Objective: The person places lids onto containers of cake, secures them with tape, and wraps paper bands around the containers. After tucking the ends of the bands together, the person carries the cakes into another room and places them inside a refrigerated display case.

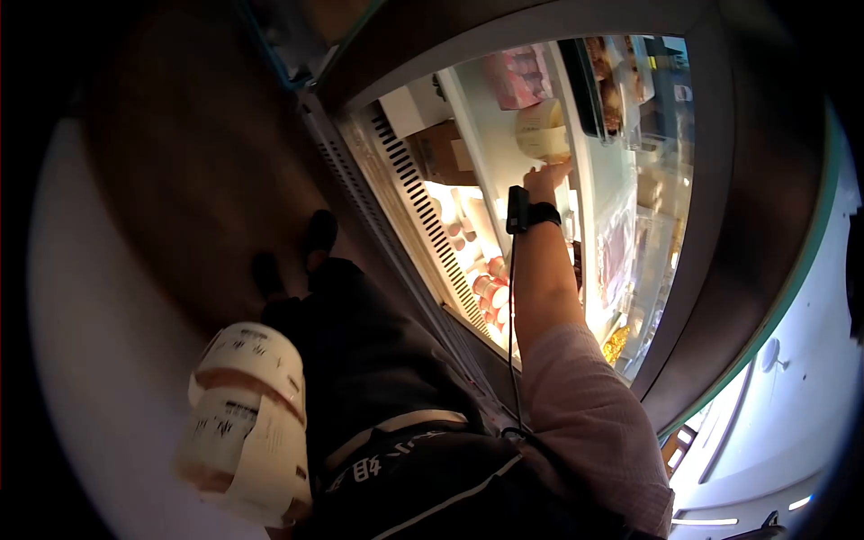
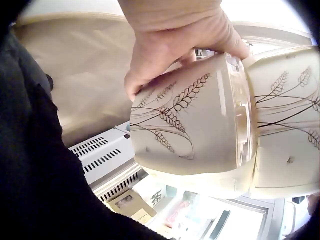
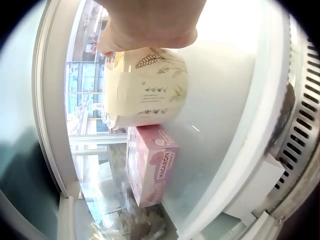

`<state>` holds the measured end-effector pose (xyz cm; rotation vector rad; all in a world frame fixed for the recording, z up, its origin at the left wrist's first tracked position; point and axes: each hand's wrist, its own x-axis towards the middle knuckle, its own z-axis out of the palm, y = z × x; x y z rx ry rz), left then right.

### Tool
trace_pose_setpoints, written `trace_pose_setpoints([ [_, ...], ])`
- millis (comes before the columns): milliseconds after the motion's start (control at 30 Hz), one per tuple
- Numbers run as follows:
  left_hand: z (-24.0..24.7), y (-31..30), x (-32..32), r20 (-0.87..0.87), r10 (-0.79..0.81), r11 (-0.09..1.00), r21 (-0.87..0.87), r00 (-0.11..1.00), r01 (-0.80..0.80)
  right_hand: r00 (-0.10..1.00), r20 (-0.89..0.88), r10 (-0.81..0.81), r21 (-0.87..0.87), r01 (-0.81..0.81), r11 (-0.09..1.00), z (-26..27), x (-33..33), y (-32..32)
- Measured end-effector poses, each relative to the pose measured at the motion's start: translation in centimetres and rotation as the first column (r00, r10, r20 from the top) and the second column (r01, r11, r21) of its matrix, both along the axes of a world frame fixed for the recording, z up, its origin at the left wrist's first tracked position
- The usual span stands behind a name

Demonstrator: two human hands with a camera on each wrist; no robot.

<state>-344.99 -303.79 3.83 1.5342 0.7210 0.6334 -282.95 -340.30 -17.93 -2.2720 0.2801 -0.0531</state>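
In the left wrist view my left hand (image 2: 172, 47) grips a round cream package (image 2: 185, 120) with wheat drawings, fingers and thumb spread over its side. A second such package (image 2: 285, 120) lies against its end. Both packages (image 1: 243, 432) show at the lower left of the head view, where they hide most of the hand. My right hand (image 1: 547, 180) reaches into the lit display case and holds the near edge of another cream package (image 1: 543, 133) on a shelf. In the right wrist view the hand (image 3: 152, 25) covers that package's edge (image 3: 145, 92); most fingertips are hidden.
A pink macaron box (image 3: 152, 165) stands against the shelved package. The case's metal frame (image 1: 711, 180) curves around the opening, and a slotted vent (image 1: 409, 171) runs along the near side. Red-and-white round items (image 1: 493, 292) sit lower down. Dark trays (image 1: 598, 85) stand on another shelf.
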Motion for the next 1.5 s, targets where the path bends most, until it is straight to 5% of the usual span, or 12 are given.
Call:
trace_pose_setpoints([
  [67,0.4,-0.5,-0.1,-0.026,-0.013,0.999,-0.050,1.000,0.012,0.908,-0.140,-0.396,0.553,0.403,0.729,1.9,-1.0,2.2],
  [167,0.3,0.0,1.6,-0.089,-0.042,0.974,-0.227,0.995,0.021,0.828,-0.196,-0.525,0.575,0.530,0.623,10.9,-13.3,14.3],
  [200,-0.1,0.5,2.1,-0.089,-0.040,0.949,-0.315,0.995,0.010,0.870,-0.221,-0.440,0.562,0.483,0.672,13.2,-16.8,17.6],
  [233,-0.8,1.1,2.7,-0.071,-0.035,0.908,-0.420,0.997,0.002,0.949,-0.315,-0.002,0.618,0.207,0.759,13.9,-21.0,18.6],
  [300,-1.9,2.4,3.2,-0.031,-0.017,0.796,-0.606,0.999,-0.005,0.602,-0.301,0.740,0.820,-0.232,0.523,13.4,-27.5,19.9],
  [400,-2.3,3.6,3.7,0.040,-0.013,0.602,-0.797,0.999,0.040,0.275,-0.233,0.933,0.955,-0.115,0.273,21.7,-35.0,24.6],
  [500,-2.0,4.1,4.1,0.089,-0.014,0.440,-0.894,0.996,0.086,0.079,-0.175,0.981,0.891,-0.410,0.192,23.4,-36.4,25.3],
  [733,-2.9,4.5,7.3,0.169,-0.013,0.208,-0.964,0.986,0.168,0.218,-0.029,0.976,0.988,-0.143,0.061,23.4,-38.0,24.1],
  [867,-4.4,4.1,9.9,0.207,-0.021,0.159,-0.965,0.978,0.208,0.190,-0.232,0.954,0.917,-0.285,0.280,25.1,-37.5,22.8],
  [1200,-8.5,3.2,8.8,0.090,-0.024,0.500,-0.861,0.996,0.090,0.284,-0.223,0.933,0.929,-0.228,0.292,24.6,-37.6,19.9],
  [1400,-14.5,6.3,5.6,-0.032,0.058,0.551,-0.832,0.998,-0.059,0.787,-0.348,0.509,0.907,0.145,0.396,23.0,-31.4,14.0],
  [1500,-13.4,6.2,4.9,0.050,0.018,0.637,-0.770,0.999,0.027,0.876,-0.351,0.331,0.929,0.283,0.239,20.1,-26.9,10.8],
])
